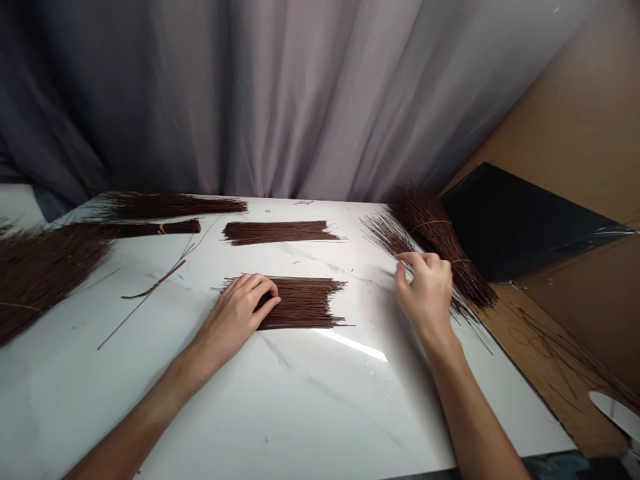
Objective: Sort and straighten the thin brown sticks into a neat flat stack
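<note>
My left hand [247, 300] rests on the left part of a flat row of thin brown twigs [305, 303], its fingers bent over them and the thumb apart. These twigs lie side by side across the table in front of me. Over at the right, my right hand [425, 287] is at a loose spread of twigs [387, 233], with thumb and forefinger drawn together in a pinch. Whether a twig is between those fingertips is too fine to make out. A second flat row of twigs [280, 232] lies farther back.
A thick tied twig bundle [435, 233] lies at the right edge, beside a black panel [515, 227]. On the left are a large bundle [50, 273], a tied bundle [160, 229] and a few loose strands [155, 287]. A grey curtain [300, 100] hangs behind the white table [300, 407].
</note>
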Available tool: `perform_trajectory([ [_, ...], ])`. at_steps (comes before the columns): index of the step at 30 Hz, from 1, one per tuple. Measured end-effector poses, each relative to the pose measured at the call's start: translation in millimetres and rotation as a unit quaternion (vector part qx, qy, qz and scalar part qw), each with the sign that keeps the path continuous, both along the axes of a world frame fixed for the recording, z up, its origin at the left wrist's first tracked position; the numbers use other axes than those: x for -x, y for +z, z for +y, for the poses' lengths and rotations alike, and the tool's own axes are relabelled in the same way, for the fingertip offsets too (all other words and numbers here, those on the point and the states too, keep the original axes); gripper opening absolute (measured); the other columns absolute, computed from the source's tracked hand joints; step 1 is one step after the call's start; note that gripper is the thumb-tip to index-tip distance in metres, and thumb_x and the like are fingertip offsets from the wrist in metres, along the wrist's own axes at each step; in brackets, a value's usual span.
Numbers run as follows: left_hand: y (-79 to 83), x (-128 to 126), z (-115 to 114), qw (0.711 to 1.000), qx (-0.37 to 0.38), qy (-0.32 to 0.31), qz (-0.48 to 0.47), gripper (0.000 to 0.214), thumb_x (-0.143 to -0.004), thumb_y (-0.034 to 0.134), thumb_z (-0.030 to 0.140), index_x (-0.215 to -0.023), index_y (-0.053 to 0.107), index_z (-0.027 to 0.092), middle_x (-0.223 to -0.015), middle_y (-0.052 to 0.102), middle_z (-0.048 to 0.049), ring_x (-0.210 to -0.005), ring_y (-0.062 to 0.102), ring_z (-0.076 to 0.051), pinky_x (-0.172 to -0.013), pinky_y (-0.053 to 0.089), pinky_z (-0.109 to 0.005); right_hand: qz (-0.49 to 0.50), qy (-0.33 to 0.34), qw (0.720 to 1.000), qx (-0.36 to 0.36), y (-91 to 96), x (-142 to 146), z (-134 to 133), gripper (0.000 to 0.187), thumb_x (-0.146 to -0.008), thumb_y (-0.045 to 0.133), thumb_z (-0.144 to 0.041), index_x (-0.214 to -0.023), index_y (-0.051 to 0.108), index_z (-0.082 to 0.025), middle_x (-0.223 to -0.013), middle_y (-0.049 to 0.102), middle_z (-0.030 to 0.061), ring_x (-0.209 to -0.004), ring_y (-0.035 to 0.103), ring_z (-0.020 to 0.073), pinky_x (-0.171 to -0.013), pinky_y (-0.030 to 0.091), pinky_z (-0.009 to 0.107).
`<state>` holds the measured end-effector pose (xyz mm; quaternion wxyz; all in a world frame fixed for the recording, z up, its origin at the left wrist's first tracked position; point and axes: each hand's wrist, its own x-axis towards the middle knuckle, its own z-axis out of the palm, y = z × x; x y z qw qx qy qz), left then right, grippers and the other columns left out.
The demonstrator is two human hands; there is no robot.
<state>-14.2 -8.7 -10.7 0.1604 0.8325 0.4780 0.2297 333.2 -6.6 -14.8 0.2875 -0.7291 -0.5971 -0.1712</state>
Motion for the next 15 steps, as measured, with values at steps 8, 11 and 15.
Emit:
perform_trajectory([
  [8,-5.1,-1.8,-1.1,0.997,-0.063,-0.013,0.040,0.017,-0.104,0.049,0.022,-0.099,0.065,0.024,-0.099,0.067,-0.0016,-0.092,0.060,-0.023,-0.087,0.042,-0.038,0.041,0.091,0.992,0.072,-10.3,22.5,-3.1,0.024,-0.097,0.049,-0.033,-0.106,0.067,-0.020,-0.107,0.059,0.0133,-0.104,0.048,0.0317,-0.095,0.042,0.047],
  [11,-6.2,-4.6,-1.8,0.994,-0.092,-0.015,0.066,0.017,-0.105,0.046,0.019,-0.096,0.060,0.021,-0.097,0.065,-0.0030,-0.089,0.059,-0.022,-0.085,0.041,-0.038,0.094,0.151,0.978,0.110,-11.2,25.0,-2.9,0.023,-0.099,0.049,-0.034,-0.105,0.065,-0.019,-0.107,0.060,0.0123,-0.104,0.053,0.0293,-0.093,0.044,0.044],
  [15,-10.6,-8.1,-0.1,0.979,-0.154,-0.018,0.135,0.020,-0.107,0.042,0.017,-0.097,0.059,0.018,-0.096,0.064,-0.0051,-0.088,0.058,-0.023,-0.085,0.040,-0.039,0.167,0.271,0.936,0.151,-5.3,47.5,-6.9,0.022,-0.103,0.047,-0.036,-0.104,0.064,-0.022,-0.107,0.062,0.0083,-0.100,0.058,0.0233,-0.086,0.047,0.037],
])
